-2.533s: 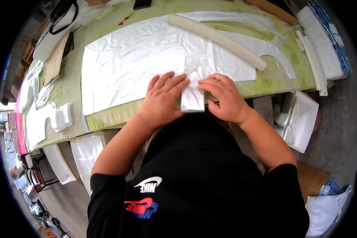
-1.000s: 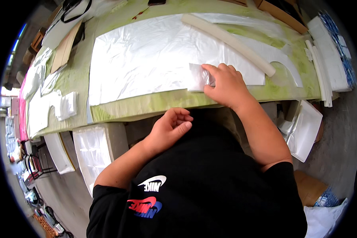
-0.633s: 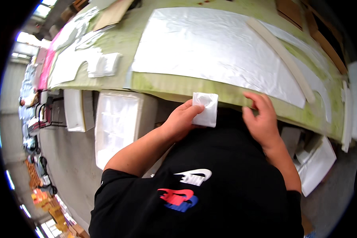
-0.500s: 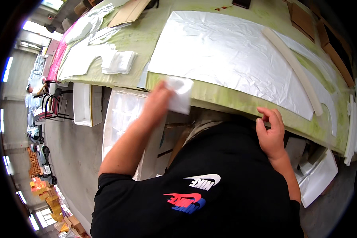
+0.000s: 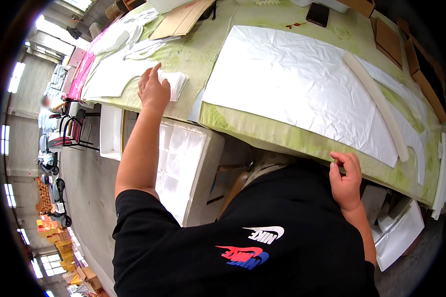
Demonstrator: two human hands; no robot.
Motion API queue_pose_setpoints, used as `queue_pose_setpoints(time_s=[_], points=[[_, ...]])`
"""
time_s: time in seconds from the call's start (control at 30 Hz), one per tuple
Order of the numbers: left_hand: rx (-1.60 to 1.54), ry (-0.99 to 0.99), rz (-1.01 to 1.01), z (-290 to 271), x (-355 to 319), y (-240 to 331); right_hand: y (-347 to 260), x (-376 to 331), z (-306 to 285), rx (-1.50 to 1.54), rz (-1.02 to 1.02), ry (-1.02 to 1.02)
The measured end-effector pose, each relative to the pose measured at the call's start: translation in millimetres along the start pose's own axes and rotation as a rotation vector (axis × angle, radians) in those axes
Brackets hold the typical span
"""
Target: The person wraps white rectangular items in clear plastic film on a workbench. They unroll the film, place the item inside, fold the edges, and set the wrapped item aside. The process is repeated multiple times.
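Observation:
My left hand (image 5: 153,91) is over the left part of the table, beside a small stack of folded white plastic bags (image 5: 176,85), which it partly covers. Its fingers are stretched out and hold nothing. My right hand (image 5: 346,180) hovers at the table's front edge, loosely curled with thumb and forefinger apart and nothing between them. In front of it lies a wide, crinkled white plastic sheet (image 5: 287,84). A long, pale curved strip (image 5: 376,106) rests across the sheet's right side.
A green patterned cloth covers the table (image 5: 203,64). Flat cardboard (image 5: 183,21) and a dark phone (image 5: 317,14) lie toward the back. Cardboard boxes (image 5: 423,81) stand at right. Below the left edge is a white foam box (image 5: 183,158) with clear bags inside. Another white box (image 5: 399,232) sits lower right.
My left hand has moved left and away from me to the stack; the small white packet it held is no longer in it. My right hand stays near the table edge.

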State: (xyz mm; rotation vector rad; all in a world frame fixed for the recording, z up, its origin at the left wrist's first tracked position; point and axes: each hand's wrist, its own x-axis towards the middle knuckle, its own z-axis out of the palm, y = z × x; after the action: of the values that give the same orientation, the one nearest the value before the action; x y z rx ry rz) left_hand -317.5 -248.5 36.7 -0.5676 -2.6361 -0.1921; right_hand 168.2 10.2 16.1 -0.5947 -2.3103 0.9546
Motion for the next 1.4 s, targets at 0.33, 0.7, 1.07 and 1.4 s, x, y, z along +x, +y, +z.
queue_pose_setpoints(time_s=[0.33,0.7,1.07,1.4], points=[[-0.250,-0.092,0.144,25.9,-27.7,-7.4,1.3,3.3,-9.9,0.018,0.072,0.035],[-0.054,-0.236,0.146,27.4,-10.5,-9.9,110.3,34.4,-149.2,-0.807,0.294,0.163],[-0.817,-0.219,0.680,-24.2,-73.2,172.3,33.3,-2.5,-93.7,-0.126,0.484,-0.047],[-1.193,-0.496,1.298,-107.9,-155.0,421.4,24.1,-32.8,-86.8,0.113,0.562,0.162]])
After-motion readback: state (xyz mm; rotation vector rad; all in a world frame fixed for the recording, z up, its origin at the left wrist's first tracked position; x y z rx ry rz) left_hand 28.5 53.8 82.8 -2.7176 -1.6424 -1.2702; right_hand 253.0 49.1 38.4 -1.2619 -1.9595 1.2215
